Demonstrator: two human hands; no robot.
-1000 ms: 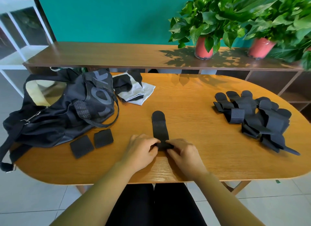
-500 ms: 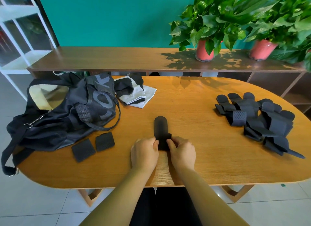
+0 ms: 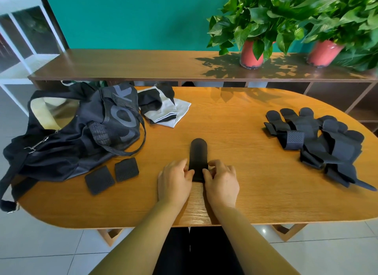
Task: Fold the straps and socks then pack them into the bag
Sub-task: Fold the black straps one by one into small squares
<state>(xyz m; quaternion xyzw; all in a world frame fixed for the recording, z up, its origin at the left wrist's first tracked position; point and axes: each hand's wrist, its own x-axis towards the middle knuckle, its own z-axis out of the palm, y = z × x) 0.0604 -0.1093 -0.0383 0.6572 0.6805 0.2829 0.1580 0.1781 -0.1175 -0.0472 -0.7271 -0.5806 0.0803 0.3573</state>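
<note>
At the left the black bag gapes open on the table, two folded straps just beside it and the socks beyond, none packed yet. In the middle my left hand pinches the near end of the strap, and my right hand does the same. Since a second ago they have drawn together and doubled that end over. I judge the first fold made. The unfolded strap pile waits at right.
</note>
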